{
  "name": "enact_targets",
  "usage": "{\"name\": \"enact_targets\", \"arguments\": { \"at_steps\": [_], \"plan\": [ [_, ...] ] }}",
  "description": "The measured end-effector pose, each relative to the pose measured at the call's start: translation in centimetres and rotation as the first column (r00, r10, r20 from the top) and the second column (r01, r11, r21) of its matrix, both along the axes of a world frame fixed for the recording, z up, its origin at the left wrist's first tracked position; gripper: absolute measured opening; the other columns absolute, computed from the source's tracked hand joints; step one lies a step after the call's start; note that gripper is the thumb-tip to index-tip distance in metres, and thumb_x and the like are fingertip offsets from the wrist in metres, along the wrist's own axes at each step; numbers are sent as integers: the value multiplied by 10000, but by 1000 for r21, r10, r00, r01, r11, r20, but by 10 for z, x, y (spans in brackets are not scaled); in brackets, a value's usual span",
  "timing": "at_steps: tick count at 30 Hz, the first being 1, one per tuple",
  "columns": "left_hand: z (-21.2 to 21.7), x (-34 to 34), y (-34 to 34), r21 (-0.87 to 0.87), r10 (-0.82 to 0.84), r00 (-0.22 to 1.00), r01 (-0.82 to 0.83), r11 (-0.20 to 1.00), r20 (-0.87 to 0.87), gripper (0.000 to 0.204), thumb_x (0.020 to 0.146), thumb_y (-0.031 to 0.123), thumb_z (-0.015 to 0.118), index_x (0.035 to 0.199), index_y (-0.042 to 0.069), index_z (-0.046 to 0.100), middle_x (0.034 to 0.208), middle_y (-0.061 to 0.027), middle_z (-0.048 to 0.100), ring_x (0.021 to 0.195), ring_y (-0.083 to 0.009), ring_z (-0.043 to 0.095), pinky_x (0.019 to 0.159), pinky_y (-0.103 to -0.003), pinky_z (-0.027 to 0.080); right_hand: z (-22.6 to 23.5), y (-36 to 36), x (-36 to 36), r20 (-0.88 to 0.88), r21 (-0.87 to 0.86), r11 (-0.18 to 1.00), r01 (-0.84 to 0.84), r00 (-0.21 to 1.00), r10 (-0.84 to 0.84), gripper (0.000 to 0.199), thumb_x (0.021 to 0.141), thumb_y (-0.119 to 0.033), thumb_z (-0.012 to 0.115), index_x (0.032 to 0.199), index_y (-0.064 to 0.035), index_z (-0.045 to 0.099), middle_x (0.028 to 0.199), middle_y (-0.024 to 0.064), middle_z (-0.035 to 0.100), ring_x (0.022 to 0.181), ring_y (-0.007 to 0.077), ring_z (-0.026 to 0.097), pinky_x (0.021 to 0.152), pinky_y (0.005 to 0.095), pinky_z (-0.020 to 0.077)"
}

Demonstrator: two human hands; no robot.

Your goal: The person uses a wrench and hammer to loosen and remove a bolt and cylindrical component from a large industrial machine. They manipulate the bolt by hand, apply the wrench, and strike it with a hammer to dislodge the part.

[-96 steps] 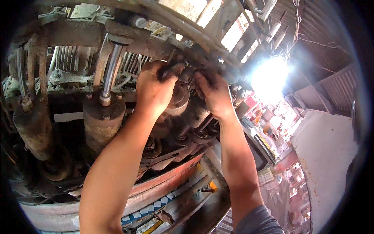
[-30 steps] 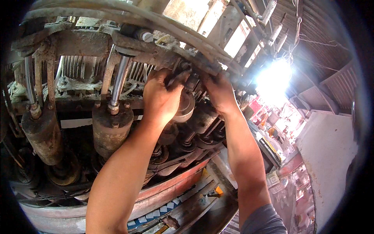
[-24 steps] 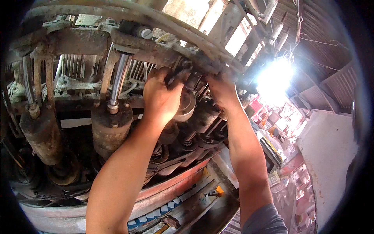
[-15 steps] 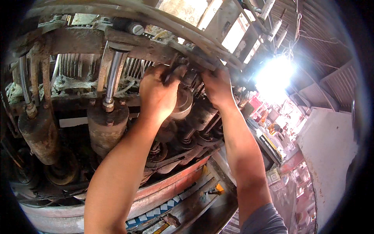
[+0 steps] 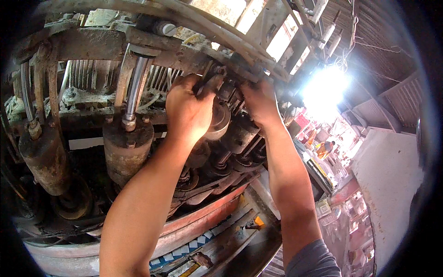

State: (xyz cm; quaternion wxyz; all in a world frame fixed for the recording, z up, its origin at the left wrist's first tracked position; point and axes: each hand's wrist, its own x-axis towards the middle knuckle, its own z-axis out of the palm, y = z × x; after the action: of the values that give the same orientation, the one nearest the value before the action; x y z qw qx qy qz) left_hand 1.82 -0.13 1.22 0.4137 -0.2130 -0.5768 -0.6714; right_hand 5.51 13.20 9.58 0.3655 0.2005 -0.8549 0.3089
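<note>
Both my arms reach up to a dark, greasy metal fitting (image 5: 226, 90) above one of the machine's cylinders (image 5: 218, 121). My left hand (image 5: 190, 105) is closed at the fitting's left side, its thumb bent over a dark part near the top. On the other side, my right hand (image 5: 259, 101) is closed too, fingers curled in under a beam. What its fingertips hold is hidden behind the hand and in shadow. Left of my arms hang more grimy cylinders (image 5: 128, 147) with shiny steel rods (image 5: 137, 87).
Pale hoses (image 5: 203, 25) and a dirty crossbeam (image 5: 92, 46) run above my hands. Below lies a curved reddish rim (image 5: 207, 219), with a hammer-like tool (image 5: 200, 260) beyond it. A glaring lamp (image 5: 326, 87) shines at right, near a pale panel (image 5: 390, 184).
Both hands stay at the fitting with only slight shifts of the fingers. The view has moved a little.
</note>
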Motion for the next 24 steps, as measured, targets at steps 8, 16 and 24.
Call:
{"name": "enact_targets", "arguments": {
  "at_steps": [8, 16, 24],
  "plan": [
    [1, -10, 5, 16, 52, 998, -52, 999, -18, 379, 853, 346, 646, 835, -32, 660, 787, -238, 621, 736, -405, 594, 682, -427, 454, 4, 20, -16, 157, -220, 968, -123, 975, 160, 531, 786, -196, 718, 1242, -7, 523, 1164, 96, 592, 1016, 174, 559, 855, 296, 460],
    [1, -10, 7, 166, -105, 991, 89, 982, 86, 428, 859, 398, 622, 825, -27, 666, 735, -224, 630, 714, -395, 613, 669, -419, 461, 4, 7, -11, 207, -380, 917, -118, 956, 209, 498, 854, 18, 507, 1343, 1, 414, 1270, 141, 557, 1114, 246, 566, 916, 333, 478],
    [16, 21, -2, -1, 92, 961, -95, 996, 261, 445, 856, 423, 594, 853, -14, 676, 770, -215, 655, 740, -391, 634, 683, -424, 473, -19, 9, -31, -135, -150, 980, -134, 984, 114, 310, 874, -25, 500, 1172, 23, 570, 1125, 111, 624, 976, 186, 594, 873, 310, 471]
  ]
}}
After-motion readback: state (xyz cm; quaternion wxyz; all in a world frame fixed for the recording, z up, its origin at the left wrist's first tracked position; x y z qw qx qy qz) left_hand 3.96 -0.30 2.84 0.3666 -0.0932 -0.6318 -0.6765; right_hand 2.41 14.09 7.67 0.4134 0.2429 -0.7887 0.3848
